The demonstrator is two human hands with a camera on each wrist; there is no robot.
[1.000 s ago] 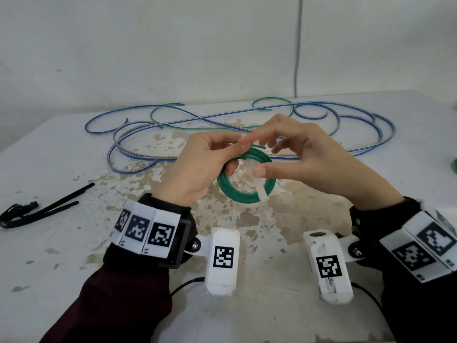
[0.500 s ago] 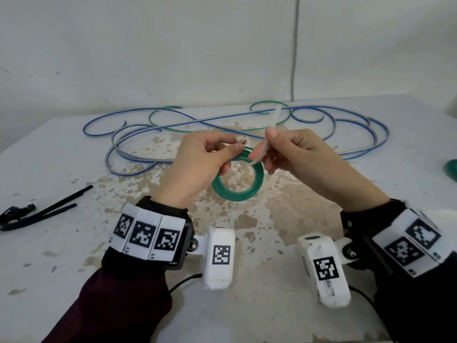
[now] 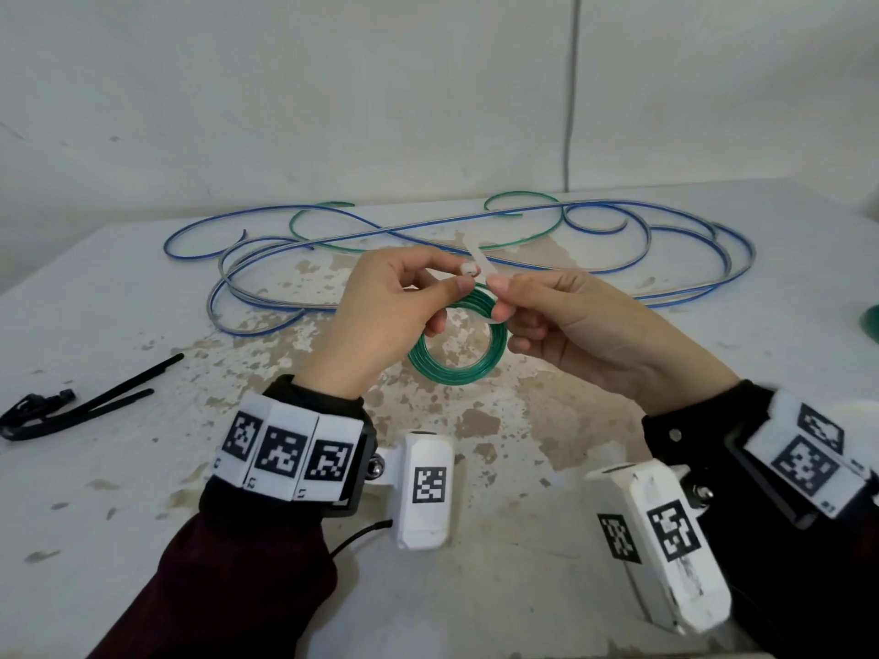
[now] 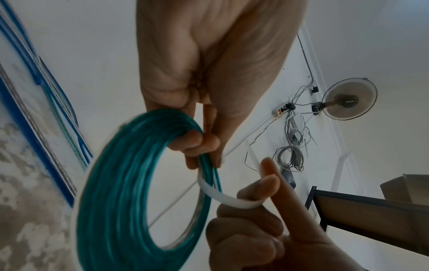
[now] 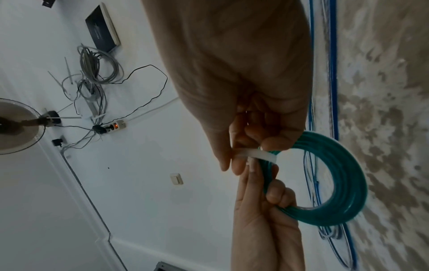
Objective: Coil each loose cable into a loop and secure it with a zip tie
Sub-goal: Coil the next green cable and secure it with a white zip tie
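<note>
The left hand (image 3: 380, 316) has its fingers (image 4: 197, 141) curled round one side of the green coil (image 3: 456, 344), with thumb and forefinger clamped at the zip tie head (image 3: 468, 268) just above the coil. The right hand (image 3: 585, 335) pinches the white zip tie (image 4: 223, 194) strap just beside that head, its other fingers folded under. The strap passes through the coil's opening and wraps the bundled turns; its free tail sticks up past the head, away from the coil.

The band looks slack, so I judge the tie is threaded but not cinched.

Risks from here:
- If the left fingers ease off, the springy turns of the coil could fan apart and slip out of the wide band before it tightens.
- A pull on the tail at an angle to the head could drag the whole coil sideways instead of ratcheting the strap.
- The pinch on the strap is close to the head; fingertips may get caught or block the strap's travel.
- A stray turn left outside the band would be locked out.

The coil hangs above the table (image 3: 119, 492). Beyond the coil, the loose blue cables (image 3: 689, 287) and a loose green cable (image 3: 523, 240) lie uncoiled. Black zip ties (image 3: 95, 397) lie far to the coil's left.
</note>
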